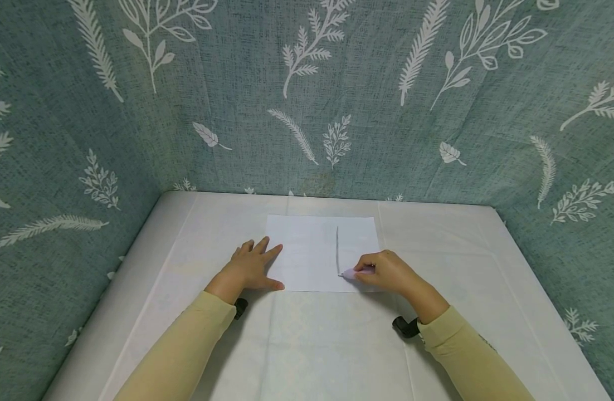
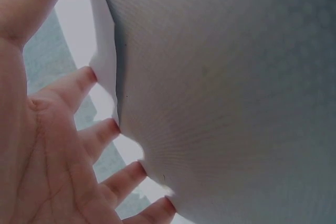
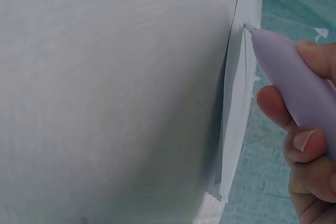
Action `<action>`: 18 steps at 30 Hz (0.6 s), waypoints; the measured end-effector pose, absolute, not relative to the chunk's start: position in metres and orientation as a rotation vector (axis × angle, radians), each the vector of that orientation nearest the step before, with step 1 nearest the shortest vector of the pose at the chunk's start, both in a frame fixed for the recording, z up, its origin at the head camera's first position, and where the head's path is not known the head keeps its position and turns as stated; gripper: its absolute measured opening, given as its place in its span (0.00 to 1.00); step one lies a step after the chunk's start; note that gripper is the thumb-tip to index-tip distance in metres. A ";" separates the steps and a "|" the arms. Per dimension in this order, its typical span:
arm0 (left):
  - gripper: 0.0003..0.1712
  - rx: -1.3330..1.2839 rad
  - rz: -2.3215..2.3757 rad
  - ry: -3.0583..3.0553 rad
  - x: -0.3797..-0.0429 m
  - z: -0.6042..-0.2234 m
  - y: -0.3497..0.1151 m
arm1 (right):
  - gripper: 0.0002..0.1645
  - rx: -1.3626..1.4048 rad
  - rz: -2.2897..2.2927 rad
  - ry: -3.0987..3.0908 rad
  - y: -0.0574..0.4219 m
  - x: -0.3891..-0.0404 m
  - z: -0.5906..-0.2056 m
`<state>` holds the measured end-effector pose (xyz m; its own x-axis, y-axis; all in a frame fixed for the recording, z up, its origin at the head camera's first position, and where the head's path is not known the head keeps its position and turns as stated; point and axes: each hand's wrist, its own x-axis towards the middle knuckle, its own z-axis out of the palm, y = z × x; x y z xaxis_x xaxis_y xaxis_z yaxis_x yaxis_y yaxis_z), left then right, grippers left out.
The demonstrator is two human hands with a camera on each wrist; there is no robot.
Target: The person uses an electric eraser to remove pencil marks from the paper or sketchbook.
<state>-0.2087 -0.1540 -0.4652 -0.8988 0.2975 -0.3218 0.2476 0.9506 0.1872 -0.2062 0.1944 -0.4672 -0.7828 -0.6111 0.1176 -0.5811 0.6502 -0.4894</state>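
A white sheet of paper (image 1: 307, 250) lies flat on the white-covered table. My left hand (image 1: 252, 264) rests with spread fingers on its left edge; in the left wrist view the fingertips (image 2: 107, 127) press along that edge. My right hand (image 1: 389, 271) grips a thick lilac pen-shaped tool (image 1: 358, 273), pinched between thumb and fingers. The tool's short thin tip (image 3: 250, 27) touches the paper. A straight dark line (image 1: 337, 249) runs from near the sheet's far edge down to that tip; whether it is drawn or cut, I cannot tell.
The white cloth (image 1: 317, 345) covers the table on all sides of the paper. Green leaf-patterned fabric (image 1: 247, 72) hangs behind the far edge and at both sides. A black wrist device (image 1: 405, 327) sits at the right cuff, another (image 1: 240, 308) at the left.
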 end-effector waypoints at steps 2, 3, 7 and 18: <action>0.61 0.394 0.201 2.752 -0.209 -0.465 -0.154 | 0.02 -1.016 -0.801 2.795 0.194 -0.206 -0.467; 0.61 0.393 0.200 2.752 -0.209 -0.466 -0.154 | 0.03 -1.017 -0.801 2.792 0.194 -0.206 -0.467; 0.61 0.391 0.197 2.752 -0.209 -0.467 -0.154 | 0.02 -1.016 -0.798 2.781 0.194 -0.206 -0.467; 0.61 0.398 0.205 2.741 -0.210 -0.468 -0.155 | 0.03 -0.962 -0.780 2.832 0.194 -0.205 -0.466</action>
<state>-0.2097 -0.1547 -0.4677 -0.8948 0.2998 -0.3308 0.2472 0.9497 0.1920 -0.2049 0.1938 -0.4659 -0.8051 -0.5827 0.1113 -0.5574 0.6790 -0.4778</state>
